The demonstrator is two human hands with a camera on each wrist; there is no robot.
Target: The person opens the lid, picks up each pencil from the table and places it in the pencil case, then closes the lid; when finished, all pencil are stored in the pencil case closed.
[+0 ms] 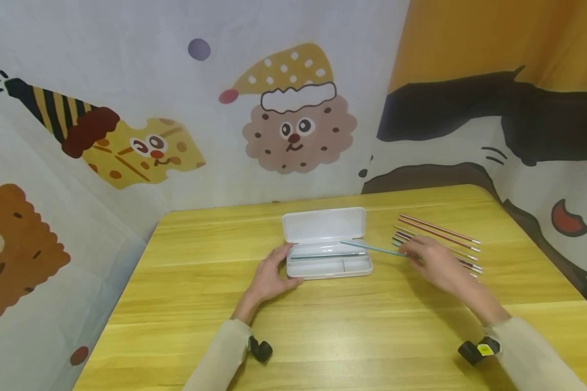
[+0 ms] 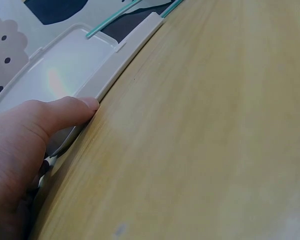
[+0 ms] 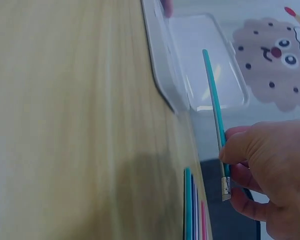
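Note:
A white pencil case (image 1: pixel 330 276) lies on the table with its lid raised at the back. My left hand (image 1: pixel 269 276) holds the case's left end, its thumb (image 2: pixel 72 111) against the front wall in the left wrist view. Inside the case lies one teal pencil (image 1: pixel 325 256), lengthwise. My right hand (image 1: pixel 432 260) pinches another teal pencil (image 3: pixel 215 97) near its ferrule end. That pencil slants above the table, its far tip over the case's right part. Under and beside the right hand lie several pencils (image 1: pixel 440 228) in a loose row, partly hidden by it.
The yellow wood-grain table (image 1: pixel 332 336) reaches back to a cartoon-printed curtain (image 1: pixel 225 163). A small divider (image 1: pixel 344 265) splits the case's front compartment. Each wrist carries a small black camera (image 1: pixel 261 349) on a strap.

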